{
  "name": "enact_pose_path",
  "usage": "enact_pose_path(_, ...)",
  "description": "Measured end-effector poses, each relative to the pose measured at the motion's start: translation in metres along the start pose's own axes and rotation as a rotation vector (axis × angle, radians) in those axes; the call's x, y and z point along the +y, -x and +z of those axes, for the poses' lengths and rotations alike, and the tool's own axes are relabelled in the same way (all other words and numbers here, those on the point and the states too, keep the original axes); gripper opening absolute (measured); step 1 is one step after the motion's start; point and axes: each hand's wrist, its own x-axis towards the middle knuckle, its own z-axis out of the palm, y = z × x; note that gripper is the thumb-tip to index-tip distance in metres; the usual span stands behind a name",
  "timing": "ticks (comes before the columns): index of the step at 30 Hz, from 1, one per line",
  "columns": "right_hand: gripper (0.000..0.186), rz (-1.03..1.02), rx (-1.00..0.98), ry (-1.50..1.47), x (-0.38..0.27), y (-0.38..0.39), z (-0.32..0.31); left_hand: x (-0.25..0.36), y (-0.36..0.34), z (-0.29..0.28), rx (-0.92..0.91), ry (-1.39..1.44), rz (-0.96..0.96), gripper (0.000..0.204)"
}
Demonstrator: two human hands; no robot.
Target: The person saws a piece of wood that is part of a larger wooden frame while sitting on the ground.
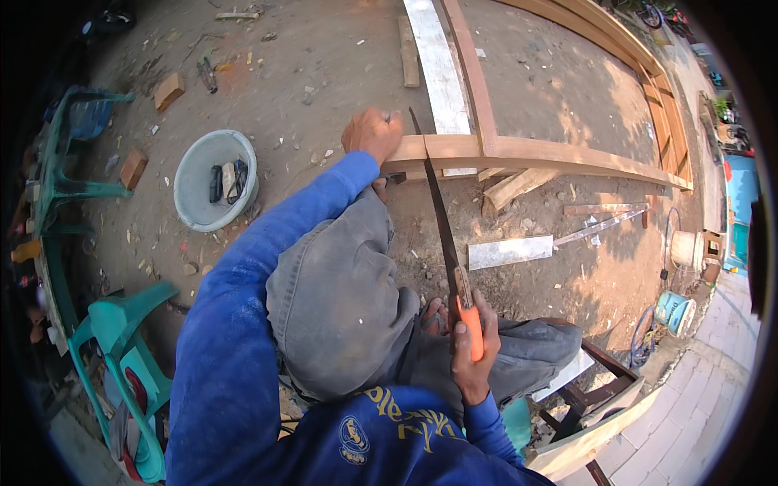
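My left hand [373, 131] grips the near end of a wooden beam [600, 162] that runs to the right, with my fingers curled over it. My right hand [470, 356] is closed on the orange handle of a handsaw [440, 219], low in the view. The saw's dark blade lies across the beam just right of my left hand, its tip reaching past the far side. An upright timber [470, 73] joins the beam from behind, beside a pale plank [429, 73]. My bent knee in grey trousers is just below my left hand.
A bucket [194, 206] holding tools stands left, near green plastic chairs [117, 324]. More joined timbers [664, 121] lie at the upper right. A metal-coloured board [510, 251], loose offcuts [168, 91] and a paint pail [674, 312] lie on the dirt ground.
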Motion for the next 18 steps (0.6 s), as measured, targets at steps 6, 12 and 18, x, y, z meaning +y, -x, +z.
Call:
enact_pose_path(6,0.051,0.075,-0.004,-0.064,-0.025,-0.022,0.004,0.002,0.002,0.001,0.002,0.044,-0.027,0.045)
enact_pose_path(12,0.044,-0.041,0.092,-0.051,0.003,-0.174,0.070,0.005,0.000,0.013,0.046,0.036,0.080,0.047)
enact_pose_path(18,0.049,-0.009,0.009,0.007,-0.020,0.030,-0.011,-0.005,-0.002,-0.003,0.063,0.014,0.039,0.044)
